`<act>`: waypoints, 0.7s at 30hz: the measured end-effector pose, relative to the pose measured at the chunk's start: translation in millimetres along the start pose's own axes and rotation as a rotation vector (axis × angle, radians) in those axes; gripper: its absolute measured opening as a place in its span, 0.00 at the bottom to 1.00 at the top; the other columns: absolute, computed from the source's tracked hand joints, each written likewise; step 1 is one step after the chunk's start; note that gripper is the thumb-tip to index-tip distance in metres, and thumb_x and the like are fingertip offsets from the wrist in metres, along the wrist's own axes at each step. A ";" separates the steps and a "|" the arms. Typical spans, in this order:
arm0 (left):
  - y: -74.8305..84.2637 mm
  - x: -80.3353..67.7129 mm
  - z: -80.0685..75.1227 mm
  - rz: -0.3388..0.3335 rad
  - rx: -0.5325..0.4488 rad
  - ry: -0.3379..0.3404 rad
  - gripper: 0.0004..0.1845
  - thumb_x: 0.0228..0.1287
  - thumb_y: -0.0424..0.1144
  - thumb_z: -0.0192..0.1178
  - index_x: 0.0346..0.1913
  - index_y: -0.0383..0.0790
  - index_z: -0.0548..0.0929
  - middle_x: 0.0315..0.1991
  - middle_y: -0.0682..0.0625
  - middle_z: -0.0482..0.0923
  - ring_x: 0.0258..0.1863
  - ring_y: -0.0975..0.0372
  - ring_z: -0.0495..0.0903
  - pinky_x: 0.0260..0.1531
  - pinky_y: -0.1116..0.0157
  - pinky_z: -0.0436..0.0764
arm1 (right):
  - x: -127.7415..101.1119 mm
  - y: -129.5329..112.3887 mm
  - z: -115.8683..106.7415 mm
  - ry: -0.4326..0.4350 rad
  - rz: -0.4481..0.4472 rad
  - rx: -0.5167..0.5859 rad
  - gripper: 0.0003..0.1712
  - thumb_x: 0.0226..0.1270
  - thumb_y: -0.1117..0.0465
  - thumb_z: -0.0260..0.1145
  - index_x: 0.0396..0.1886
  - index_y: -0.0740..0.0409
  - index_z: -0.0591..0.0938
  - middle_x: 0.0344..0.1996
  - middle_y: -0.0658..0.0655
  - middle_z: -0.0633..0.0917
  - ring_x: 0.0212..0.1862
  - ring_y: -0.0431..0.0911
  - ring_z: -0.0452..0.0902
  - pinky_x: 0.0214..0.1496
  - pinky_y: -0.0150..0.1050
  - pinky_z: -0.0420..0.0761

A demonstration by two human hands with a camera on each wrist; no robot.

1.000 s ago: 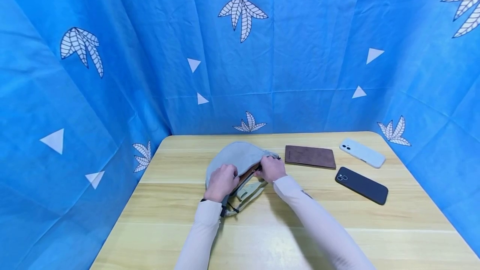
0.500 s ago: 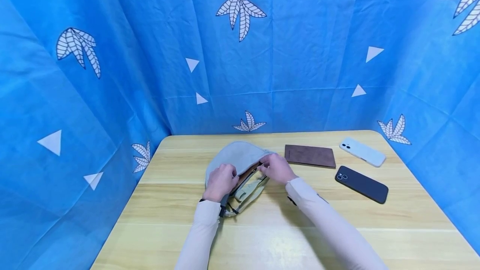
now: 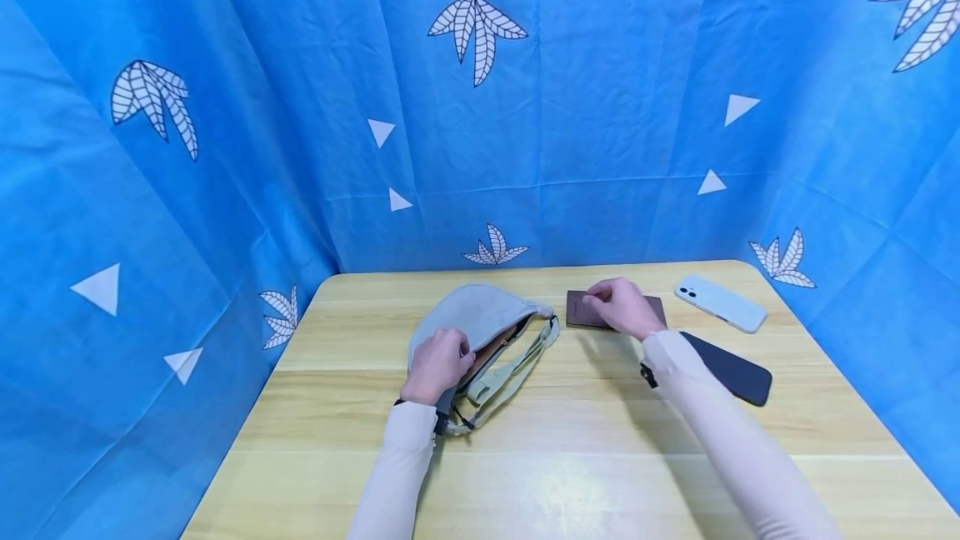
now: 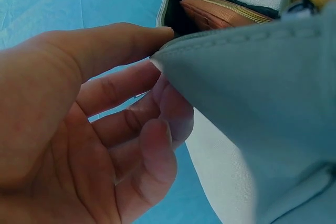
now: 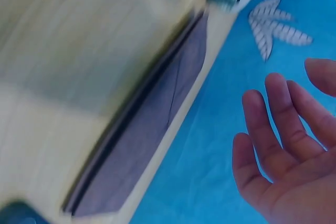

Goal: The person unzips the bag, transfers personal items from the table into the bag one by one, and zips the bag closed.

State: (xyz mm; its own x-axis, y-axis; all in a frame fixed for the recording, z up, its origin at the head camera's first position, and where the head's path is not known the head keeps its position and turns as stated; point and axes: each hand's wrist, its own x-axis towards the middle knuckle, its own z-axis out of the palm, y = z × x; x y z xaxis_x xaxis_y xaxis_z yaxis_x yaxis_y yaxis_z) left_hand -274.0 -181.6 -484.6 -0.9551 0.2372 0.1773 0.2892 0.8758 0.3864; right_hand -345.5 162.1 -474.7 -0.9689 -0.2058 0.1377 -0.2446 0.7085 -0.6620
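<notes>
The bag lies under my left hand, and my thumb and fingers pinch the edge of its mouth, so the zipper is open and a brown lining shows inside. I judge the opening is done and nothing is put in yet. My right hand hovers over the wallet, fingers loose and spread; I grip nothing there. Just right of this hand lies a black phone, partly under my sleeve, and further away a white phone. Nothing blocks the way between wallet and bag on the table.
</notes>
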 end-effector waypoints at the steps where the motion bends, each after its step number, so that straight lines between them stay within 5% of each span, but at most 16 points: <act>1: 0.2 0.1 -0.3 0.000 -0.001 -0.001 0.11 0.66 0.37 0.68 0.24 0.46 0.85 0.23 0.53 0.83 0.19 0.65 0.73 0.23 0.65 0.74 | -0.1 4.4 -5.1 0.010 -0.002 -0.013 0.15 0.75 0.59 0.65 0.51 0.66 0.87 0.44 0.64 0.91 0.45 0.53 0.86 0.47 0.47 0.84; 10: -1.7 0.1 -0.4 0.005 -0.035 -0.001 0.10 0.65 0.36 0.69 0.25 0.44 0.84 0.24 0.53 0.82 0.18 0.65 0.73 0.23 0.66 0.73 | -3.0 31.2 -38.3 0.035 0.038 -0.070 0.17 0.76 0.60 0.62 0.53 0.70 0.85 0.43 0.66 0.90 0.47 0.57 0.85 0.52 0.54 0.82; 21: -3.3 0.7 -2.5 0.020 -0.052 -0.006 0.07 0.65 0.36 0.69 0.28 0.43 0.87 0.27 0.51 0.86 0.21 0.66 0.76 0.28 0.64 0.79 | -4.0 61.2 -51.7 0.053 0.055 -0.128 0.21 0.72 0.63 0.63 0.55 0.77 0.81 0.43 0.71 0.87 0.46 0.61 0.84 0.51 0.58 0.81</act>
State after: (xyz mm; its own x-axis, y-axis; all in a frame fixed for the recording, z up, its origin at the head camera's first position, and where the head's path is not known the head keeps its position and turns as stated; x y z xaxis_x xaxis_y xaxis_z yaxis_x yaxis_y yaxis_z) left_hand -275.5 -185.4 -483.5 -0.9495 0.2567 0.1804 0.3108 0.8481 0.4291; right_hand -358.6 241.3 -477.7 -0.9808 -0.1309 0.1445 -0.1907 0.7985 -0.5709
